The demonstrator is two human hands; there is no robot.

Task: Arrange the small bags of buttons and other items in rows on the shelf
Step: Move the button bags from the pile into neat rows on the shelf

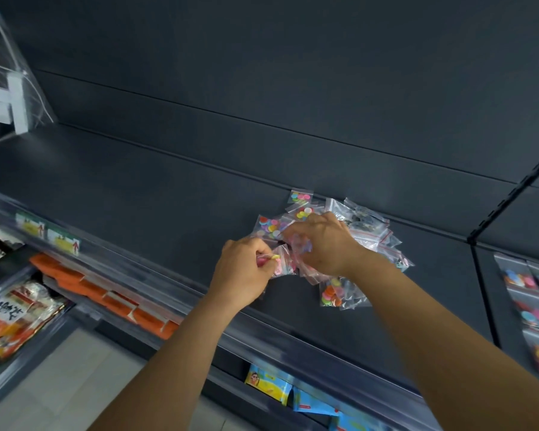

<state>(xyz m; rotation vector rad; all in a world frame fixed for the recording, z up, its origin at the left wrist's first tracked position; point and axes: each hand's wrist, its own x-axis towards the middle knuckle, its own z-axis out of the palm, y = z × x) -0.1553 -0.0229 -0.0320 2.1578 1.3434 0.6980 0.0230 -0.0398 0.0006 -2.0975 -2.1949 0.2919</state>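
Note:
A loose heap of small clear zip bags (364, 225) lies on the dark grey shelf (156, 194), right of centre. Many hold coloured round buttons; some at the back right hold dark items. One button bag (301, 197) lies alone at the heap's far edge, and another (332, 295) lies near the shelf's front. My left hand (243, 272) pinches a small bag with pink and yellow buttons at the heap's left side. Over the middle of the heap, my right hand (324, 244) closes its fingers on several bags.
Button bags (529, 293) lie in rows on the neighbouring shelf section at the right, past a black slotted upright (511, 194). A clear rail with price labels (47, 234) runs along the shelf's front edge. Orange packs (106, 297) and blue packets (311, 402) fill lower shelves. Large clear bags (10, 88) hang at upper left.

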